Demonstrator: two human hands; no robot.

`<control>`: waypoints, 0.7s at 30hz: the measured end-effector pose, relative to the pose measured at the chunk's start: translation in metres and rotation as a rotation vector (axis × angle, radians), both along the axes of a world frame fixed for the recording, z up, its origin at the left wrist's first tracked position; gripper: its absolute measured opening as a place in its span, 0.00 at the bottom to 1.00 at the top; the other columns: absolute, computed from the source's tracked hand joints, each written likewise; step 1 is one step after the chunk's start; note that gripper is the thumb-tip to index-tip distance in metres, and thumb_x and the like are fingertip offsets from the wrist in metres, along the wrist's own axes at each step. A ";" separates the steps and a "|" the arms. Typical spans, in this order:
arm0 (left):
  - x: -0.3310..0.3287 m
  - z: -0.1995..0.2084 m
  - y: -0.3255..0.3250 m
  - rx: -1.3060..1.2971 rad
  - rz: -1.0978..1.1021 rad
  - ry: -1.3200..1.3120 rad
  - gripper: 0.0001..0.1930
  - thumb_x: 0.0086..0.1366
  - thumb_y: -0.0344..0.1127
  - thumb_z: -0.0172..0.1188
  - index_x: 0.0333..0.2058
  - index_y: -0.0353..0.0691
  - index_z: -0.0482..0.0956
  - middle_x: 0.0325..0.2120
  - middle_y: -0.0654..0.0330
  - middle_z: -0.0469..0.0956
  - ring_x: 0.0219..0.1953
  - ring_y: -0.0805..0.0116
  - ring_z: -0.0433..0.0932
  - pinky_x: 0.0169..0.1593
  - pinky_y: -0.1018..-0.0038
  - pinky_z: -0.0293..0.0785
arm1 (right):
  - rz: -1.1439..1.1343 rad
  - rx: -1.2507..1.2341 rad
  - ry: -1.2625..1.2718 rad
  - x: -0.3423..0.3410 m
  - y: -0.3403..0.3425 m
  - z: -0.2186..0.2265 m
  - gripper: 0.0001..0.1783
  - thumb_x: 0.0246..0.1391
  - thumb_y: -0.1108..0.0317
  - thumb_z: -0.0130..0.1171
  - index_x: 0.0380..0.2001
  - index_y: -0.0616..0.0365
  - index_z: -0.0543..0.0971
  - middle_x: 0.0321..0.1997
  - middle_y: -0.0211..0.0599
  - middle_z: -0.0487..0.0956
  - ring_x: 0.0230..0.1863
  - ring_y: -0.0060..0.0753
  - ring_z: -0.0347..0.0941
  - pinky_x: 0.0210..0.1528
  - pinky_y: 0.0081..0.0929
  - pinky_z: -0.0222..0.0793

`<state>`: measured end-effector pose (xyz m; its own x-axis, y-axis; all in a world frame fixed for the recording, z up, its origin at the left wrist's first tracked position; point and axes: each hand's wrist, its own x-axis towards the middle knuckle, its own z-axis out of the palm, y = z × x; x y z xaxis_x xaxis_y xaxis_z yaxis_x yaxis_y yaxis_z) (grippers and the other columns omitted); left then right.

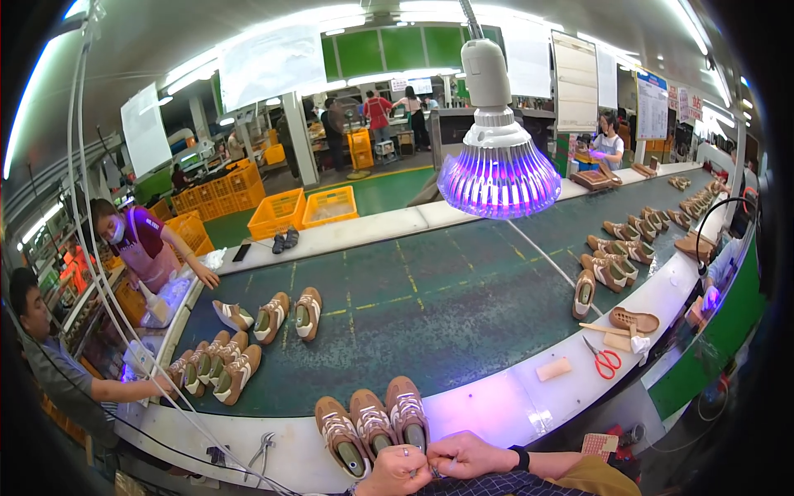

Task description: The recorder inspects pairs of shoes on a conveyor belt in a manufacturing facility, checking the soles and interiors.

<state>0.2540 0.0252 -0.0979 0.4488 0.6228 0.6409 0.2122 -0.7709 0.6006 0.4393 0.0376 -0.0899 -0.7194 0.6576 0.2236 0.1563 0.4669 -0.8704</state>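
Though beyond shoes [372, 420], printed poster [652, 106].

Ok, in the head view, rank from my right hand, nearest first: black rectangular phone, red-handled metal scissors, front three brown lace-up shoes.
1. Front three brown lace-up shoes: just ahead, left.
2. Red-handled metal scissors: right, near side.
3. Black rectangular phone: left, far side.

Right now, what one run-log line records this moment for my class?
left hand: curled | right hand: curled, beside left | held: unclear | near: three shoes | lamp: lit | scissors: at right
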 end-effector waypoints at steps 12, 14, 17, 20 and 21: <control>0.008 -0.003 0.006 0.122 0.053 -0.012 0.10 0.42 0.24 0.59 0.12 0.40 0.66 0.12 0.58 0.63 0.15 0.60 0.67 0.20 0.68 0.63 | -0.139 -0.263 0.168 0.001 -0.007 -0.016 0.06 0.56 0.69 0.51 0.28 0.60 0.74 0.22 0.22 0.70 0.26 0.11 0.63 0.28 0.16 0.61; 0.010 -0.003 0.007 0.135 0.027 -0.016 0.11 0.42 0.24 0.59 0.12 0.41 0.65 0.11 0.58 0.63 0.15 0.61 0.67 0.20 0.68 0.63 | -0.163 -0.354 0.191 0.003 -0.008 -0.018 0.07 0.56 0.69 0.51 0.28 0.60 0.74 0.22 0.21 0.70 0.26 0.11 0.62 0.29 0.15 0.59; 0.013 -0.001 0.008 0.152 0.046 0.008 0.10 0.42 0.24 0.59 0.13 0.41 0.65 0.12 0.59 0.64 0.16 0.61 0.67 0.20 0.68 0.64 | -0.195 -0.366 0.227 0.003 -0.008 -0.023 0.07 0.57 0.70 0.50 0.28 0.59 0.74 0.22 0.20 0.69 0.26 0.11 0.61 0.29 0.15 0.59; 0.017 -0.001 0.011 0.179 0.075 0.032 0.10 0.42 0.25 0.60 0.13 0.41 0.66 0.13 0.59 0.65 0.16 0.61 0.68 0.20 0.68 0.65 | -0.233 -0.377 0.264 0.003 -0.005 -0.024 0.06 0.57 0.70 0.50 0.28 0.59 0.74 0.23 0.20 0.69 0.26 0.11 0.61 0.28 0.15 0.58; 0.018 -0.001 0.012 0.179 0.073 0.032 0.10 0.42 0.25 0.60 0.13 0.41 0.66 0.13 0.59 0.65 0.16 0.61 0.68 0.20 0.68 0.65 | -0.235 -0.377 0.265 0.003 -0.002 -0.027 0.06 0.57 0.70 0.50 0.28 0.59 0.74 0.23 0.20 0.69 0.26 0.11 0.61 0.28 0.15 0.58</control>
<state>0.2720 0.0372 -0.0987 0.4289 0.5316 0.7303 0.2881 -0.8468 0.4472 0.4427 0.0352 -0.1172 -0.4933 0.8647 0.0943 -0.0295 0.0918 -0.9953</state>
